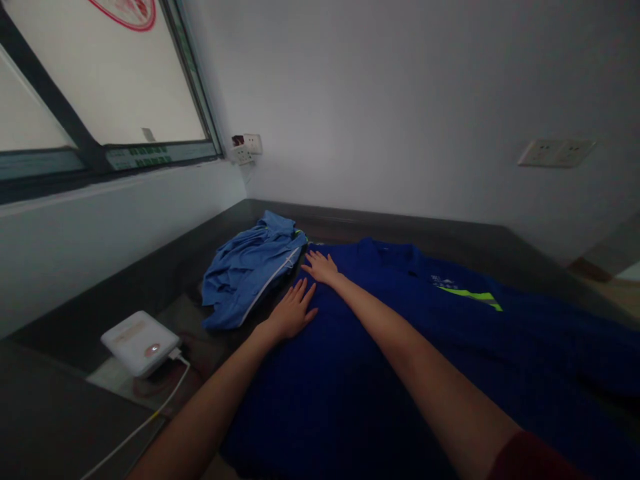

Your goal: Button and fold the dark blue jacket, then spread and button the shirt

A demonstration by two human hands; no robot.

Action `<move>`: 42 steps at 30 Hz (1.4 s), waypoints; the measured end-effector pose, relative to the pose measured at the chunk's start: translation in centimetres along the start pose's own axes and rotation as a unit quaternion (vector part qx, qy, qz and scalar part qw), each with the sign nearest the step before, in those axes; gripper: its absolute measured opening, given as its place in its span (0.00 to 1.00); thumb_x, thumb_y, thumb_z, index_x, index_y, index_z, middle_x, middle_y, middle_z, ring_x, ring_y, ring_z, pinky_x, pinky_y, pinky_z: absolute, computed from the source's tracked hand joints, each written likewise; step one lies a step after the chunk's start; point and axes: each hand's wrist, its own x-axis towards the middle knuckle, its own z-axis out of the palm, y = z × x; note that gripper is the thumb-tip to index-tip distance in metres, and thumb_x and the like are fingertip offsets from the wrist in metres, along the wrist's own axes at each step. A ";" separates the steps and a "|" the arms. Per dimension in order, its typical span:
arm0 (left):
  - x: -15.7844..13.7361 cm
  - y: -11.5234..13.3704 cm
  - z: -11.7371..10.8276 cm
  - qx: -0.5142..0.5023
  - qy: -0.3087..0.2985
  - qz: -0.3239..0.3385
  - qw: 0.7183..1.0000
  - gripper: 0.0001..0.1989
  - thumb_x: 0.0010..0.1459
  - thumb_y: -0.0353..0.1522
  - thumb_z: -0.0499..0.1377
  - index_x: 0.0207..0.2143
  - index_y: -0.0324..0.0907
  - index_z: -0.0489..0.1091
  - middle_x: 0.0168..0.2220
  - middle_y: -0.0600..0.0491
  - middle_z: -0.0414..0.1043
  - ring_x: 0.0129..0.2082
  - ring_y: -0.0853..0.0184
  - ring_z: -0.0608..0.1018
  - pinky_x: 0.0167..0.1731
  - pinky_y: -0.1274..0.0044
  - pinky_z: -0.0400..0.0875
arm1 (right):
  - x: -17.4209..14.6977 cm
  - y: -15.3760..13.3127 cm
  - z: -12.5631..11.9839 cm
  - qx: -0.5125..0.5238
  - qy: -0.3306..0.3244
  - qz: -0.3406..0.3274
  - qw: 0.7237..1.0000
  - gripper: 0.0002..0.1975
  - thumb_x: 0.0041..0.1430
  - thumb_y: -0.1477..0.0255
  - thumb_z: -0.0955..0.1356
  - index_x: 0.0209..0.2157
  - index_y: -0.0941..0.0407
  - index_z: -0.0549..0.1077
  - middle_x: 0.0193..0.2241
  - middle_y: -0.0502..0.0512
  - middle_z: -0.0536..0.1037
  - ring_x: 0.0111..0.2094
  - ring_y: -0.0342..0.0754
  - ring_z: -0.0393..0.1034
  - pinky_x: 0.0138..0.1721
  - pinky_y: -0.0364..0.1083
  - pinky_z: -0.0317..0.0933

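A dark blue work jacket (pixel 400 313) is spread over the dark counter, its collar toward the wall and a yellow-green stripe across the chest on the right. My left hand (pixel 291 313) lies on the jacket's left edge with the fingers apart. Just beyond it, my right hand (pixel 321 268) rests flat near the jacket's upper left part, fingers spread. Neither hand grips the cloth. Close to the left of both hands lies a crumpled light blue garment (pixel 255 263) with white piping. My right forearm covers part of the jacket.
A white box-shaped device (pixel 141 341) with a plugged-in white cable (pixel 131 437) sits on the counter at left. The counter (pixel 340 217) runs back to a pale wall. Wall sockets (pixel 556 153) are at the right, more near the corner. A window is at upper left.
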 end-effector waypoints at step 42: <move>2.7 -2.1 -1.3 0.029 0.072 -0.055 0.995 0.30 0.59 0.48 0.48 0.58 0.41 0.61 0.62 0.42 0.55 0.61 0.49 0.58 0.57 0.62 0.56 | -30.8 11.0 -12.5 -0.128 0.051 -0.064 0.988 0.20 0.56 0.74 0.65 0.52 0.57 0.70 0.52 0.61 0.71 0.54 0.54 0.64 0.55 0.55 0.58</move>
